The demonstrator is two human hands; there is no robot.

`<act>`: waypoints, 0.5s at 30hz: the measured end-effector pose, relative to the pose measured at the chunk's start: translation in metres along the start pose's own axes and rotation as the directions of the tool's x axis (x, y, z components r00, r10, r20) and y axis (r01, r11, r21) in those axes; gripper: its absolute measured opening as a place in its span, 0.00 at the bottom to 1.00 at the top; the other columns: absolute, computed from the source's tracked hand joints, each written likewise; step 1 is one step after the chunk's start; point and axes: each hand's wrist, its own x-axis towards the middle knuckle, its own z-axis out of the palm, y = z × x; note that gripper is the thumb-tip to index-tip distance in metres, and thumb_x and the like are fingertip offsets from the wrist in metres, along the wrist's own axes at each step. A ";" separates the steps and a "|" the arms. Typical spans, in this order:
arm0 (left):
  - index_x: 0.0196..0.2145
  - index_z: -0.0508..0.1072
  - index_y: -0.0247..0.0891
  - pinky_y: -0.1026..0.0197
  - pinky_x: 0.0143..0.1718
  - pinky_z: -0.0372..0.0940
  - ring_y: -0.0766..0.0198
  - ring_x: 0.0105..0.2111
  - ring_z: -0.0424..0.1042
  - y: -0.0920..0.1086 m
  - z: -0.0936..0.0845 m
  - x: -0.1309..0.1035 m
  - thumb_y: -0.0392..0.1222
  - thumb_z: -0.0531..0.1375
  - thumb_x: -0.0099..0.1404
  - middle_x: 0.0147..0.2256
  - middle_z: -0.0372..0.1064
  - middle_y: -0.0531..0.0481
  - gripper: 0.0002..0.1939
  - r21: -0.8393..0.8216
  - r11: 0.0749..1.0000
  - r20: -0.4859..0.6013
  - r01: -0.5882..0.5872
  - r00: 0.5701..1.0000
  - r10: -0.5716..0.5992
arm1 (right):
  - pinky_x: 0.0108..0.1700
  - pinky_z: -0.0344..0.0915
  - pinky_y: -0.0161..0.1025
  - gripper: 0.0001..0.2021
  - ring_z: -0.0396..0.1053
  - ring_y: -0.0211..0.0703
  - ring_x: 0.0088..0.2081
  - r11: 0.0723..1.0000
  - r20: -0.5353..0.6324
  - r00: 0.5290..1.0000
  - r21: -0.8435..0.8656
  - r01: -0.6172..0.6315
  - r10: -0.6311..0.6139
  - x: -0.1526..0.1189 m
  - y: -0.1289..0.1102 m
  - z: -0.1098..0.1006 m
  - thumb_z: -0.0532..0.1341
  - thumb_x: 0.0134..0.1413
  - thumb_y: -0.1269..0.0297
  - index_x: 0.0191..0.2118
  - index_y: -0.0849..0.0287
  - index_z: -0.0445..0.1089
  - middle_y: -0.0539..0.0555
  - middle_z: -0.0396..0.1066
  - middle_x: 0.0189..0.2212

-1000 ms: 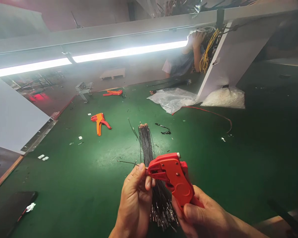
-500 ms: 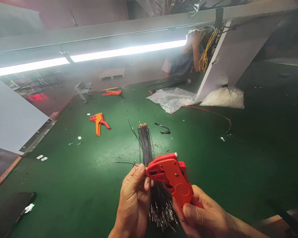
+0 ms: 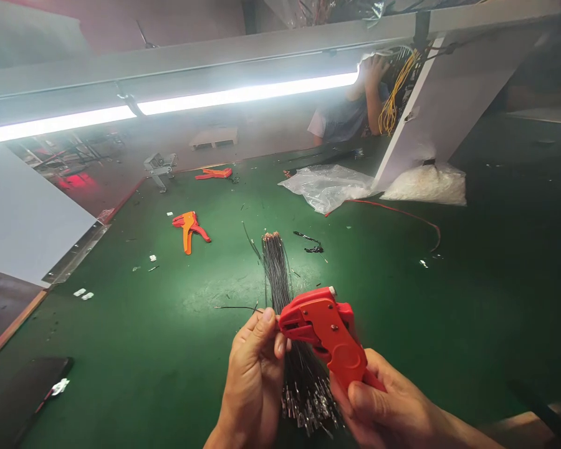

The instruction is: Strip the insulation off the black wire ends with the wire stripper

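My left hand [image 3: 257, 368] pinches a thin black wire [image 3: 236, 307] between thumb and fingers, and the wire sticks out to the left. Its other end is at the jaws of a red wire stripper [image 3: 339, 337]; whether it lies between them is hard to tell. My right hand [image 3: 388, 399] is wrapped round the stripper's handles. Below both hands lies a long bundle of black wires [image 3: 277, 268] on the green table [image 3: 206, 349], with copper-coloured tips at the far end and shiny metal ends at the near end.
Two more strippers [image 3: 191, 231] [image 3: 214, 174] lie at the back left. A plastic bag [image 3: 327, 187], a filled bag [image 3: 427, 186] and a red wire [image 3: 402, 212] lie at the back right. A dark flat object [image 3: 23, 399] is near left. A person [image 3: 341, 118] is behind the table.
The view has shifted slightly, so the table items appear a little further right. Both hands keep the same hold on the wire and the stripper.
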 end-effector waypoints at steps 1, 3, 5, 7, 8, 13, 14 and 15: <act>0.22 0.74 0.34 0.69 0.28 0.66 0.71 0.21 0.61 0.000 0.000 0.000 0.40 0.72 0.54 0.19 0.62 0.56 0.12 0.008 1.000 -0.004 -0.012 1.000 0.012 | 0.15 0.43 0.28 0.24 0.46 0.26 0.15 1.000 0.007 1.000 0.004 0.009 -0.009 0.000 0.002 -0.002 0.64 0.55 0.42 0.29 0.60 0.62 0.40 0.52 0.16; 0.22 0.73 0.35 0.69 0.28 0.65 0.71 0.21 0.61 0.000 -0.001 0.000 0.40 0.72 0.54 0.19 0.61 0.56 0.12 0.015 1.000 -0.005 -0.023 1.000 0.023 | 0.16 0.43 0.28 0.23 0.48 0.27 0.16 1.000 0.029 0.999 -0.008 0.015 -0.015 -0.001 0.003 -0.005 0.64 0.56 0.43 0.30 0.60 0.63 0.41 0.54 0.16; 0.21 0.72 0.35 0.69 0.27 0.65 0.71 0.21 0.61 0.001 -0.001 0.000 0.41 0.72 0.55 0.18 0.61 0.56 0.14 0.018 1.000 0.006 -0.019 1.000 0.019 | 0.17 0.44 0.29 0.23 0.49 0.27 0.16 1.000 0.057 0.998 -0.028 0.000 0.002 -0.002 0.003 -0.008 0.63 0.56 0.43 0.33 0.60 0.63 0.41 0.55 0.17; 0.20 0.70 0.35 0.69 0.27 0.65 0.71 0.21 0.61 0.001 0.000 0.000 0.42 0.71 0.56 0.18 0.62 0.56 0.15 0.025 1.000 0.021 -0.017 1.000 0.017 | 0.18 0.44 0.29 0.23 0.49 0.28 0.17 0.999 0.083 0.996 -0.043 -0.017 0.021 -0.002 0.002 -0.010 0.63 0.57 0.42 0.33 0.60 0.63 0.41 0.55 0.18; 0.19 0.70 0.35 0.69 0.28 0.65 0.71 0.22 0.61 0.001 0.000 0.000 0.42 0.71 0.56 0.19 0.62 0.56 0.16 0.031 0.999 0.027 -0.021 0.999 0.020 | 0.18 0.44 0.29 0.23 0.49 0.28 0.17 0.999 0.091 0.996 -0.042 -0.015 0.019 -0.002 0.001 -0.010 0.63 0.57 0.42 0.33 0.60 0.63 0.41 0.54 0.17; 0.20 0.69 0.36 0.68 0.30 0.65 0.70 0.23 0.62 0.000 -0.001 0.000 0.43 0.72 0.55 0.19 0.63 0.56 0.16 0.063 0.996 0.001 -0.066 0.998 0.067 | 0.20 0.47 0.28 0.21 0.49 0.28 0.18 0.999 0.158 0.987 0.040 -0.004 -0.003 0.002 -0.003 -0.008 0.63 0.58 0.46 0.32 0.61 0.63 0.42 0.54 0.19; 0.20 0.69 0.36 0.68 0.30 0.64 0.70 0.23 0.61 0.000 -0.001 0.000 0.43 0.72 0.55 0.19 0.62 0.56 0.16 0.067 0.995 -0.002 -0.075 0.997 0.075 | 0.20 0.49 0.28 0.20 0.50 0.28 0.19 0.998 0.183 0.983 0.059 -0.018 0.007 0.002 -0.005 -0.007 0.63 0.58 0.46 0.34 0.61 0.64 0.43 0.55 0.19; 0.21 0.69 0.36 0.67 0.30 0.64 0.70 0.22 0.61 0.000 -0.001 0.000 0.43 0.72 0.55 0.18 0.61 0.57 0.16 0.072 0.994 -0.003 -0.080 0.997 0.081 | 0.21 0.50 0.28 0.20 0.51 0.28 0.19 0.997 0.210 0.978 0.068 -0.029 0.014 0.004 -0.007 -0.006 0.63 0.59 0.46 0.35 0.62 0.64 0.43 0.56 0.20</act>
